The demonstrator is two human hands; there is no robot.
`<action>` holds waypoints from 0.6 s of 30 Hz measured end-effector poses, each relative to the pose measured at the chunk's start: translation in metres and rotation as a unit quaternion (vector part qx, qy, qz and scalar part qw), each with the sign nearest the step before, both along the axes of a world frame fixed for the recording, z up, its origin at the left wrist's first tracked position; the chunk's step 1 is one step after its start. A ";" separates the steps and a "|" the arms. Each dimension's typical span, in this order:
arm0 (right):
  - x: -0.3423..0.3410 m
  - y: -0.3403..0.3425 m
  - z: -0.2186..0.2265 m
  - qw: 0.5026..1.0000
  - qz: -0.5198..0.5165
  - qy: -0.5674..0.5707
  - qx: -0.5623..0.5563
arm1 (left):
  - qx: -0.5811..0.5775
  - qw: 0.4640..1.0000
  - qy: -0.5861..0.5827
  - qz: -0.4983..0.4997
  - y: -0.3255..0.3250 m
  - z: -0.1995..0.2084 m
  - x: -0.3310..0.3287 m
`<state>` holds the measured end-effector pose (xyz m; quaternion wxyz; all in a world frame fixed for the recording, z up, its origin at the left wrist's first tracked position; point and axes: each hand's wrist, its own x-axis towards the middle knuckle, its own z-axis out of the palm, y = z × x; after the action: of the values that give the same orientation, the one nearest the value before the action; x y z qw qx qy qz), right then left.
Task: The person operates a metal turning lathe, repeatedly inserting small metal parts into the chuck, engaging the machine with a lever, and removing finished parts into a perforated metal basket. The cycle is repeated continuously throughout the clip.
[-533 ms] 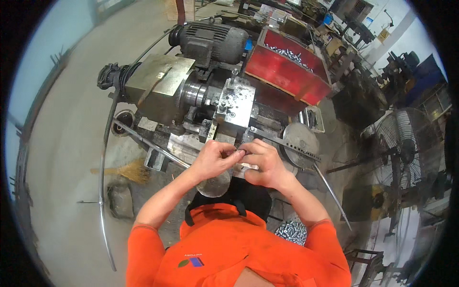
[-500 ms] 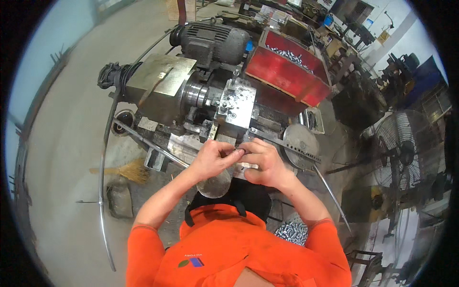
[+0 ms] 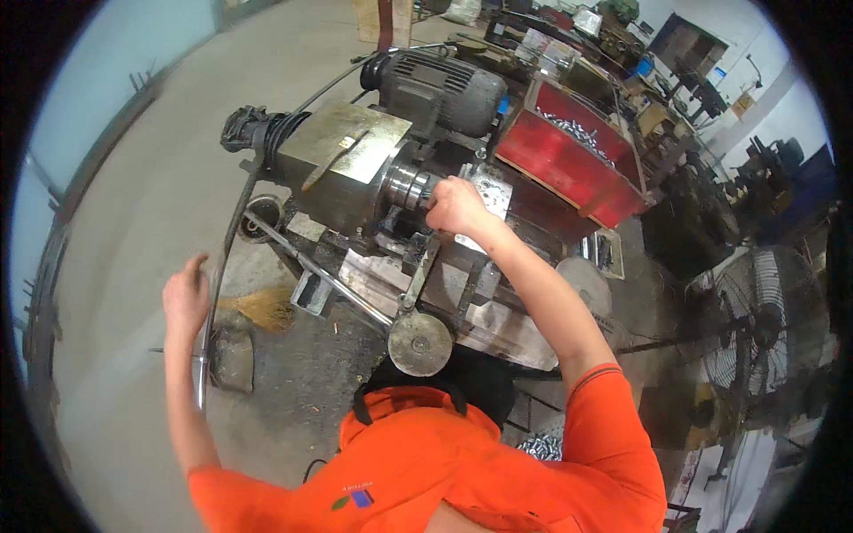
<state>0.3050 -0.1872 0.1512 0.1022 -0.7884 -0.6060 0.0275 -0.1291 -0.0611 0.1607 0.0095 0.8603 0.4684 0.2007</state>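
My right hand (image 3: 457, 206) is closed at the front of the lathe's chuck (image 3: 407, 186), its fingertips pressed together near the chuck opening. Whatever they pinch is hidden behind the knuckles. Beneath and beside that hand lies the metal tool block (image 3: 491, 191). Out to the left, my left hand (image 3: 187, 295) is raised beside a long metal lever rod (image 3: 210, 330), with a finger stretched out. Whether it touches the rod is not clear. A round metal disc (image 3: 420, 345) on an arm sits in front of my waist.
Behind the chuck stand the headstock with a metal sheet (image 3: 364, 138) and a dark motor (image 3: 440, 89). A red bin (image 3: 569, 160) of small metal parts is at the back right. A broom (image 3: 265, 308) lies left, a fan (image 3: 751, 320) stands right, and more parts (image 3: 542, 447) sit low by my side.
My hands, together over the front of the machine before, have parted. The right went forward to the chuck and the left swung out left to the rod. The view has shifted, and the disc's arm shows.
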 end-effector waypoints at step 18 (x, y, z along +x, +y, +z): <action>-0.007 0.013 0.006 0.995 0.049 0.076 0.033 | -0.104 0.971 0.142 0.160 0.027 -0.088 -0.102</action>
<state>0.2981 -0.1742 0.1567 0.1725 -0.7496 -0.6350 0.0716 -0.2315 -0.0346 0.0723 0.0000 0.7879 0.6152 0.0259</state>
